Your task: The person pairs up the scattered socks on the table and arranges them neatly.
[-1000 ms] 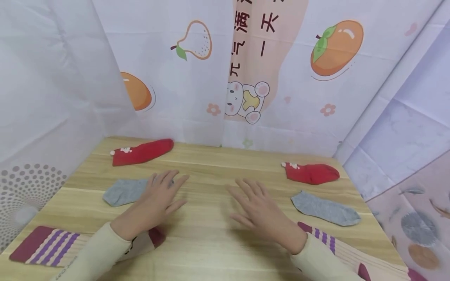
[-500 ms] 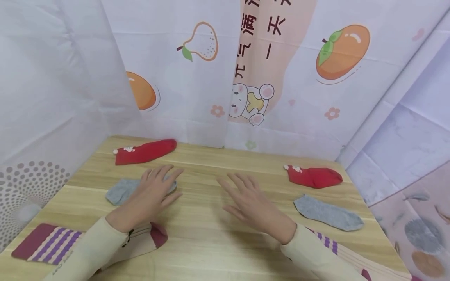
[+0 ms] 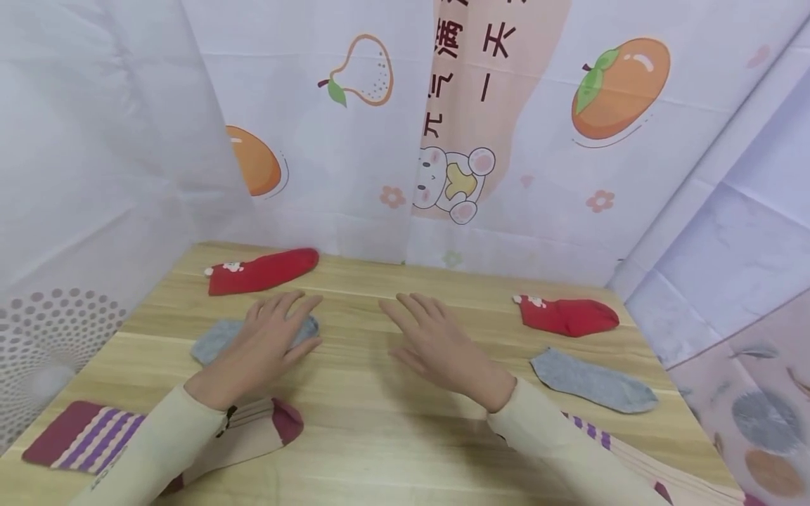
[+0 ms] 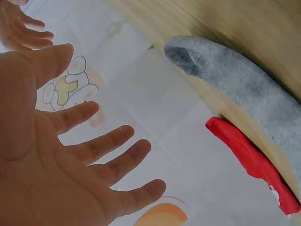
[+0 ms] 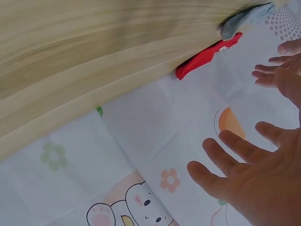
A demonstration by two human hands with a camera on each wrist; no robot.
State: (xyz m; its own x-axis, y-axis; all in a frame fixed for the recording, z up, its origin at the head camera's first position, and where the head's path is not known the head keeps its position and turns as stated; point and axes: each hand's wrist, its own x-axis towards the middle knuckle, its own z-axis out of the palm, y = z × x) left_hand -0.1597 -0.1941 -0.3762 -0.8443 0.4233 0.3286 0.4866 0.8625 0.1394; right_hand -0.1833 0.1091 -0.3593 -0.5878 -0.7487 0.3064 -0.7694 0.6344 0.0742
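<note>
My left hand hovers over the left grey sock with fingers spread, holding nothing; it hides the sock's middle. In the left wrist view that grey sock lies apart from the fingers. My right hand is held above the middle of the table, fingers extended and nothing in it. Right of it lie another grey sock and a red sock. A second red sock is at the back left. Striped cream socks lie under both forearms, the left one and the right one, each partly covered by a sleeve.
The wooden table ends at a white printed curtain along the back. White sheeting stands at the left side, and a marble-patterned sheet at the right.
Both hands have moved slightly away from me, and the right hand has shifted left, nearer the left hand. The view has shifted a little. The socks lie as before.
</note>
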